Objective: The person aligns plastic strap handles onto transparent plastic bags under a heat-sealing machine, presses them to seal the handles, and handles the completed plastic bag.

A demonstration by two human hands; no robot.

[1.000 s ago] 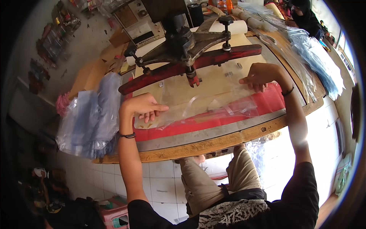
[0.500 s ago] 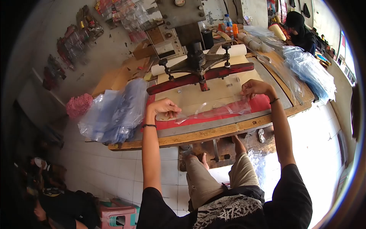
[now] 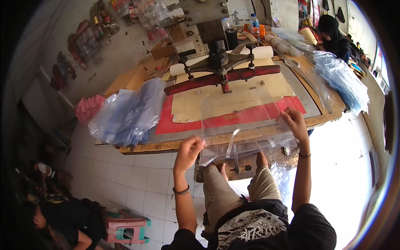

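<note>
A clear plastic sheet [image 3: 248, 136] with a pale strip on it hangs stretched between my hands, over the front edge of the table. My left hand [image 3: 189, 151] pinches its left edge, below the tabletop's rim. On the other side, my right hand [image 3: 293, 122] grips the right edge a little higher up. Behind the sheet, a cream sheet [image 3: 187, 109] lies on a red mat [image 3: 164, 121]. Above them sits the long red bar [image 3: 179, 88] of a press with a dark metal bracket [image 3: 218, 62].
A pile of bluish clear plastic [image 3: 131, 110] lies left on the table, beside a pink bundle [image 3: 90, 107]. More plastic [image 3: 339, 81] hangs over the right side. A person [image 3: 333, 37] sits far right; another [image 3: 71, 216] is lower left near a pink stool [image 3: 125, 229].
Both hands have drawn the clear plastic sheet back toward me, off the red mat and past the table edge. My left hand has dropped lower and moved right.
</note>
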